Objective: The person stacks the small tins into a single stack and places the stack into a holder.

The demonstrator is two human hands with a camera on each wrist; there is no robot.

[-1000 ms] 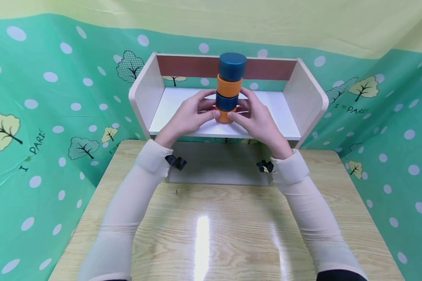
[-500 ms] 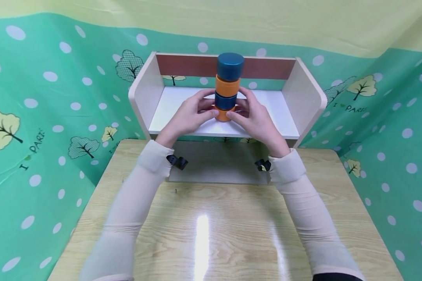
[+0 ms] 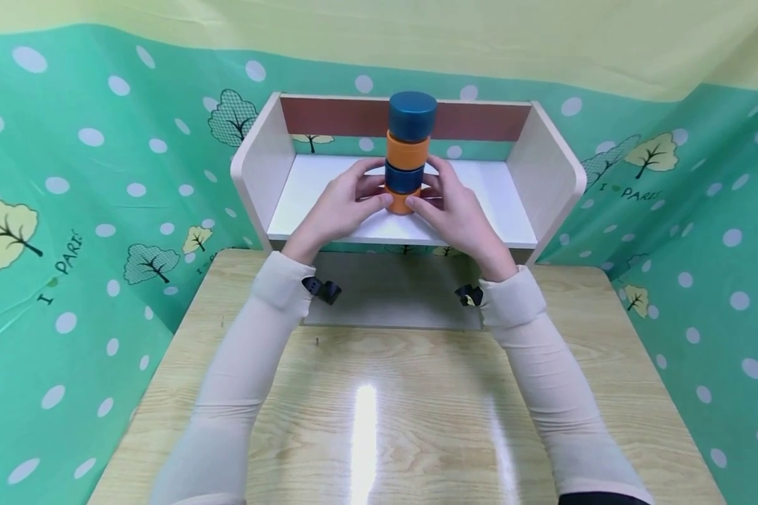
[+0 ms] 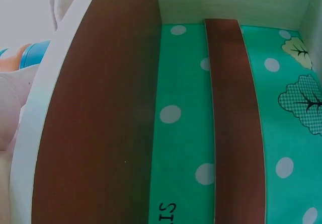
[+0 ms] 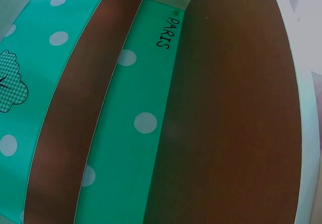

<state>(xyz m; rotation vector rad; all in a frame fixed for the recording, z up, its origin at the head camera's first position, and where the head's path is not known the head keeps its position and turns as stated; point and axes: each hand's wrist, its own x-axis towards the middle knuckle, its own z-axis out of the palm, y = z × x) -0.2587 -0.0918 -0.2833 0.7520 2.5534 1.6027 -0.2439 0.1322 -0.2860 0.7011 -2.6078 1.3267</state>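
Note:
A tower of round orange and blue cylinders stands upright at the front of the white upper shelf in the head view. Colours alternate, with a wide blue cylinder on top and the smallest, an orange cylinder, at the bottom. My left hand grips the tower low down from the left, thumb on the bottom cylinder. From the right my right hand grips the same low part, thumb and fingers curled about it. At the left wrist view's edge shows a bit of the tower. The right wrist view shows mostly shelf.
The shelf unit has raised side panels and a reddish-brown back rail. Below is a lower board, on a wooden table. Behind hangs a green dotted cloth. A black camera sits at each wrist.
The tower has shifted slightly left and a little farther back on the shelf, with both hands moving along. Both hands keep their grip.

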